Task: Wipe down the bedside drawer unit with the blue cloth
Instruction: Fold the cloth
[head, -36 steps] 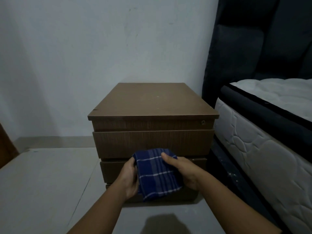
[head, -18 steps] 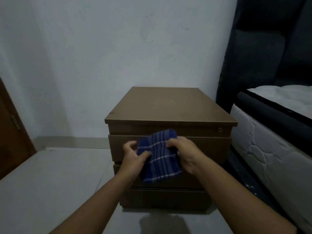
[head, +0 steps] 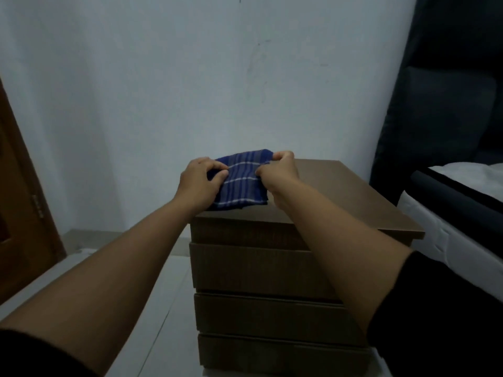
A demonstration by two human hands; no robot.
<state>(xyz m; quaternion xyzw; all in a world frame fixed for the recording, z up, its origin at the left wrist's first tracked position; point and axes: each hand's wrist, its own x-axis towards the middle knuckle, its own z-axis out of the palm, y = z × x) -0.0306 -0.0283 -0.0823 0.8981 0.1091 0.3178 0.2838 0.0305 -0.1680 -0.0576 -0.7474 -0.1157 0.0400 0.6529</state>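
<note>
- From my remote seat, I see the cloth (head: 241, 180), blue with pale checks, lying folded on the top of the unit (head: 340, 197), toward its left rear part, held between two bare hands.
- The left hand (head: 200, 183) grips the cloth's left edge; its fingers (head: 217, 170) curl onto the fabric from above, thumb side toward the middle, and the cloth spreads out to the right of them.
- The right hand (head: 280, 171) pinches the cloth's right edge, fingers clenched on the fabric; the far corner of the cloth pokes up just behind its knuckles.
- Between the two sets of fingers the cloth runs as a flat band; its near edge lies on the wood just in front of both wrists.
- Below the fingers and nearer to me, the brown unit shows drawer fronts stacked one under another, all flush.
- I can read no brand, label or writing on the cloth or the unit; the fronts show only wood grain.
- Behind the fingers stands a pale wall (head: 190, 77) with faint marks.
- To the left of the left hand, well apart, is a brown door (head: 19, 213) with a hinge.
- To the right of the right hand, past the unit, are a white mattress (head: 462, 240) with dark trim and a dark headboard (head: 449, 104).
- The floor (head: 152, 308) beneath my forearms is pale tile.
- Dark sleeves (head: 435, 322) cover both upper arms.
</note>
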